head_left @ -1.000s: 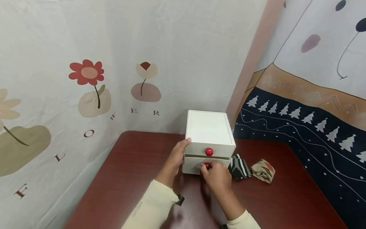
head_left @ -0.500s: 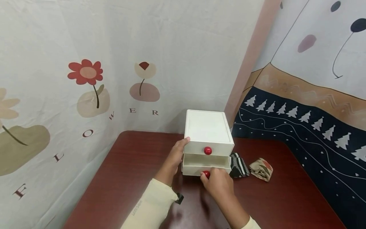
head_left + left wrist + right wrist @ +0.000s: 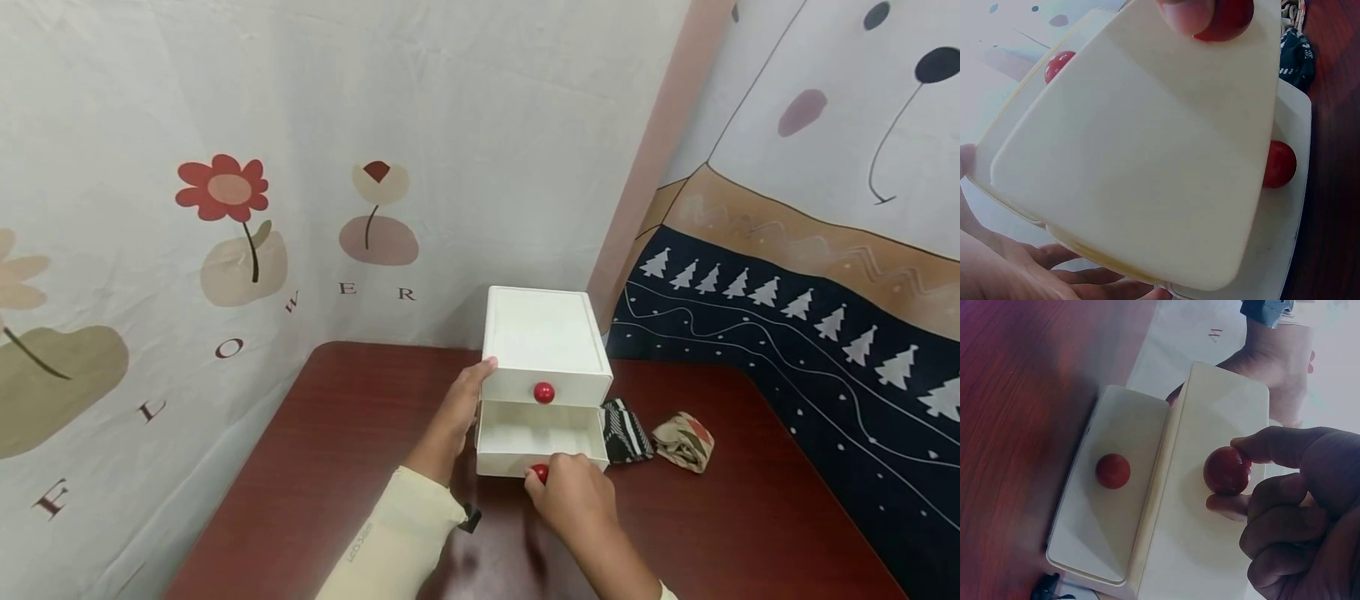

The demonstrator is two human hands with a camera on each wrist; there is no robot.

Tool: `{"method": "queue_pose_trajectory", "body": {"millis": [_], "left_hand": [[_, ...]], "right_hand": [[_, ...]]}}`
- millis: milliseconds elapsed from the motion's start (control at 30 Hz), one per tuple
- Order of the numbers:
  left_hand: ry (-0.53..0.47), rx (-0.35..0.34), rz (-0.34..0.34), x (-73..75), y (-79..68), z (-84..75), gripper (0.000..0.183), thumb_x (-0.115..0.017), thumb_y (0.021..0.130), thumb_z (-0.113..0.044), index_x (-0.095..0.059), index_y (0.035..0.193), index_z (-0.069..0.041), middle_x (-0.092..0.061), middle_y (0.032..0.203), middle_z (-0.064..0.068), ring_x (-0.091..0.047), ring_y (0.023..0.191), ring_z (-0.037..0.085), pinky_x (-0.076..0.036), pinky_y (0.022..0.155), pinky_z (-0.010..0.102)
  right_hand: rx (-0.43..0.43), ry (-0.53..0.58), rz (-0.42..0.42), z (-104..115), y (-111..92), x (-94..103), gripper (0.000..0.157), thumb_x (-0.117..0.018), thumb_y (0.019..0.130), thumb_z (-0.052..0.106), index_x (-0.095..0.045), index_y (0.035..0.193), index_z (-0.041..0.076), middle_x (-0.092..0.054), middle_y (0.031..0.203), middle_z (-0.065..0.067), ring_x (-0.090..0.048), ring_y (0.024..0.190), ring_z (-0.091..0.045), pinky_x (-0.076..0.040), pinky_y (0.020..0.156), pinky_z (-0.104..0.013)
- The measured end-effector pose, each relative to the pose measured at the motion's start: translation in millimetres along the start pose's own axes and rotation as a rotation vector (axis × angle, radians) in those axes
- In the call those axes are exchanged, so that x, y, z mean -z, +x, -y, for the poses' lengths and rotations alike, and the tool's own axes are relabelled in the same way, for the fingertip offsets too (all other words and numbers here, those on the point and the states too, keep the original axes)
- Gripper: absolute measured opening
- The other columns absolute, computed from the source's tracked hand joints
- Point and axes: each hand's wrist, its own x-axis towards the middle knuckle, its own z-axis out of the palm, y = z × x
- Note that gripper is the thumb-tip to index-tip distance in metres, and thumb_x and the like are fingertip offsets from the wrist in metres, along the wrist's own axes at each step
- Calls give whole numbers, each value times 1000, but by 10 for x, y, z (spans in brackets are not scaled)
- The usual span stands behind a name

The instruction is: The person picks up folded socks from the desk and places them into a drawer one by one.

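A small white drawer cabinet (image 3: 547, 329) stands on the table, with red ball knobs on its drawers. My right hand (image 3: 576, 500) pinches the red knob (image 3: 1225, 470) of the pulled-out middle drawer (image 3: 495, 464) between thumb and forefinger. The inside of that drawer looks bare where it shows. My left hand (image 3: 456, 412) rests against the cabinet's left side, its fingers along the wall and its thumb at the top front edge. The top drawer, with its knob (image 3: 543, 392), is closed. Below the pulled-out one, the bottom drawer's knob (image 3: 1113, 471) shows in the right wrist view.
Right of the cabinet lie a folded black-and-white striped cloth (image 3: 624, 432) and a folded beige patterned cloth (image 3: 684, 442). The dark red table (image 3: 360, 417) reaches back to a fabric wall hanging (image 3: 480, 150) printed with flowers.
The middle drawer, barely ajar a second ago, has slid well out toward me with my right hand on its knob. My left hand stays at the cabinet's side.
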Motion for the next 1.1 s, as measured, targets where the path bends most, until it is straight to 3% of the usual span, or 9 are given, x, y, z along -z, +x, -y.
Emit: {"method": "queue_pose_trajectory", "body": {"millis": [200, 500, 767, 933, 1100], "left_hand": [[6, 2, 1, 2, -6, -3, 80, -55, 102, -64, -45, 159, -9, -56, 149, 23, -52, 137, 40, -37, 114, 72], [11, -6, 12, 7, -13, -7, 80, -54, 102, -65, -44, 158, -8, -58, 143, 22, -54, 129, 37, -40, 111, 67], [6, -14, 17, -5, 1, 10, 79, -54, 103, -63, -43, 159, -7, -58, 143, 23, -56, 127, 36, -42, 110, 68], [-5, -13, 13, -7, 11, 9, 77, -54, 104, -62, -44, 158, -8, -60, 142, 23, -57, 126, 35, -45, 106, 62], [0, -4, 14, -5, 9, 13, 78, -54, 103, -63, -44, 158, -8, -58, 145, 23, -55, 130, 36, -43, 107, 62]], "right_hand": [[-1, -8, 13, 8, -47, 8, 52, -83, 90, 39, -50, 56, 16, -67, 69, -10, -61, 60, -24, -47, 51, -47], [-15, 9, 16, 3, -87, 23, 54, -83, 91, 39, -50, 55, 17, -65, 66, -9, -60, 59, -22, -47, 52, -47], [-18, 52, 34, -69, -123, 130, 56, -88, 89, 49, -51, 58, 20, -63, 66, -4, -57, 63, -19, -46, 56, -43], [11, 153, -64, -120, -140, 259, 43, -88, 90, 44, -61, 65, 22, -57, 59, 6, -54, 62, -14, -42, 54, -37], [58, 204, -281, -188, -117, 292, 29, -90, 90, 31, -70, 74, 18, -54, 54, 8, -51, 56, -10, -40, 50, -33]]}}
